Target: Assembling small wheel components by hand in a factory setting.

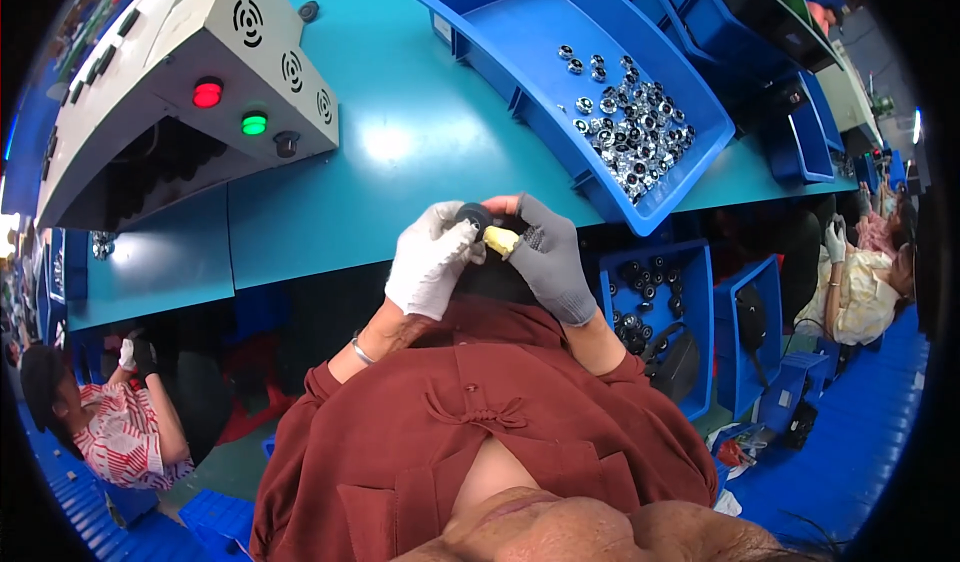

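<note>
My left hand (430, 259), in a white glove, is closed round a small black wheel-like part (474, 215) held just past the table's front edge. My right hand (549, 262), in a grey glove with a bare fingertip showing, closes on the same part from the other side. At my right thumb is something yellow (501, 241); I cannot tell whether it is a thumb wrap or a separate piece. Shiny silver-and-black round parts (630, 134) lie heaped toward the near end of a blue tray (500, 0) on the table, beyond my right hand.
A white machine box (290, 12) with red and green lights stands at left on the teal table (400, 92). Below the table edge at right, a blue bin (704, 332) holds black wheels (640, 280). Co-workers sit at left (120, 412) and right (855, 282).
</note>
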`<act>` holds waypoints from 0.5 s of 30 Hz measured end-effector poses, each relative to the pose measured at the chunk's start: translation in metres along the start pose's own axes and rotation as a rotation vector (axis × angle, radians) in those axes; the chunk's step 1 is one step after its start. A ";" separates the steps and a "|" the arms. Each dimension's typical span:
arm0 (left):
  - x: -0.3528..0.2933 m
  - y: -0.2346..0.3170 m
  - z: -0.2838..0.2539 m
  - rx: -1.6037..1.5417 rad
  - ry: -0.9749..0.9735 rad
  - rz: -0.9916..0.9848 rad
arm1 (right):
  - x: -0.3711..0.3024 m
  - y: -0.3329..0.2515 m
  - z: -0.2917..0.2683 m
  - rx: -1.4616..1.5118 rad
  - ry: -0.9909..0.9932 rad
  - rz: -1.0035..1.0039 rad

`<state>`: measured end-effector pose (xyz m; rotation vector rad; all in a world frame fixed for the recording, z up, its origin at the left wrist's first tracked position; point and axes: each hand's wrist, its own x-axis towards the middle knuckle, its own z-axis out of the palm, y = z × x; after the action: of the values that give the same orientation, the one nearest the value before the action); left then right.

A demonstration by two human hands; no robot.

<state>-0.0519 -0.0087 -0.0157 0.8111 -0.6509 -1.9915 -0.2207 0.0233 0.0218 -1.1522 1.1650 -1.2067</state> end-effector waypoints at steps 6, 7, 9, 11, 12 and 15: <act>-0.003 0.006 0.007 0.501 0.153 0.236 | 0.000 0.015 0.010 -0.148 0.076 -0.071; -0.002 0.003 0.010 0.566 0.191 0.311 | 0.000 0.020 0.012 -0.146 0.074 -0.073; 0.000 0.001 0.010 0.631 0.231 0.386 | 0.000 0.028 0.014 -0.189 0.133 -0.160; 0.001 -0.001 0.010 0.740 0.251 0.416 | 0.003 0.028 0.012 -0.183 0.116 -0.122; 0.000 0.000 0.008 0.739 0.252 0.416 | 0.003 0.028 0.012 -0.178 0.101 -0.084; -0.002 0.003 0.000 0.438 0.141 0.260 | 0.004 0.024 0.008 -0.116 0.067 -0.047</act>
<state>-0.0496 -0.0087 -0.0133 1.0549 -1.0711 -1.5608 -0.2107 0.0205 -0.0019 -1.2397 1.2783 -1.2349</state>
